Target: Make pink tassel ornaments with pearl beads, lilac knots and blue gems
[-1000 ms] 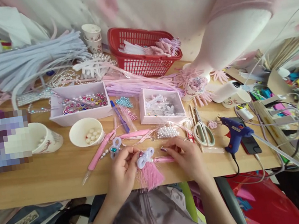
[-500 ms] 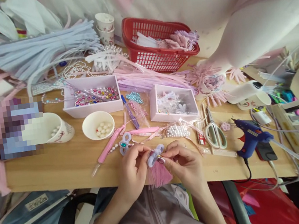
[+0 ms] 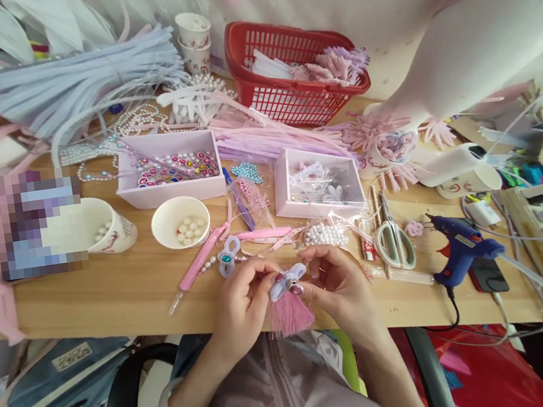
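Observation:
Over the table's front edge, my left hand is closed in a pinch on one side of a lavender fuzzy bow. A pink tassel hangs from the bow's underside. My right hand presses its thumb at the bow's centre, by a small shiny piece, with the index finger raised; its other fingertips are partly hidden behind. Just beyond my left hand lies a similar lavender loop piece with a teal gem, touching a short string of beads. A pink pen-like tool rests to its left.
Boxes of gems and small parts stand behind, near a paper cup of beads. To the right are scissors and a corded blue glue gun. A red basket sits at the back.
My right index finger has lifted away from the bow, while the right thumb stays on its centre. The bow has tilted slightly, and the whole view has shifted a little.

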`<action>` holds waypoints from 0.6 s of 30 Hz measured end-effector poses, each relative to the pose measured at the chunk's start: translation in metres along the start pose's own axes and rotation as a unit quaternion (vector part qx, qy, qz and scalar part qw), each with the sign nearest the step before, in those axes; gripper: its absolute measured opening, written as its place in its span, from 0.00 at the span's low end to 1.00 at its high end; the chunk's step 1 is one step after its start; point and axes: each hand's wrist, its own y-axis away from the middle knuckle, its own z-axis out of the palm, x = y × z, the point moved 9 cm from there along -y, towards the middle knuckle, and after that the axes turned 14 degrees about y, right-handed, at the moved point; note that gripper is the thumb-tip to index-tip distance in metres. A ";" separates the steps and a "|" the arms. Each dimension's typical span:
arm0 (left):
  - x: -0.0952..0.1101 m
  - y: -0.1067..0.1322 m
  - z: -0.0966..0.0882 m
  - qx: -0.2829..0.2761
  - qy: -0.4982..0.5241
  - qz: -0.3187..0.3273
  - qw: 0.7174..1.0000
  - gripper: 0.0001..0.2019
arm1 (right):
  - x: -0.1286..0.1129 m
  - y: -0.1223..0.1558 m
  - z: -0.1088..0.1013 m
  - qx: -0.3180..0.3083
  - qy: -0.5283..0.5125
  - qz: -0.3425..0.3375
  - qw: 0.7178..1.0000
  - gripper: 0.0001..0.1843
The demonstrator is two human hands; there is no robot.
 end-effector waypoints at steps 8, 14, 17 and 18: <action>-0.014 -0.002 -0.002 0.007 0.060 -0.090 0.994 0.07 | -0.001 0.001 0.001 -0.008 0.041 -0.043 0.998 0.17; -0.023 -0.003 -0.007 0.059 0.151 -0.182 0.970 0.11 | -0.044 0.023 -0.018 0.076 0.180 -0.269 0.943 0.13; -0.023 -0.003 -0.009 0.072 0.178 -0.200 0.961 0.16 | -0.067 0.043 -0.006 0.103 0.332 -0.385 0.855 0.14; -0.023 -0.003 -0.009 0.077 0.183 -0.201 0.959 0.17 | -0.070 0.046 -0.001 0.106 0.365 -0.399 0.835 0.13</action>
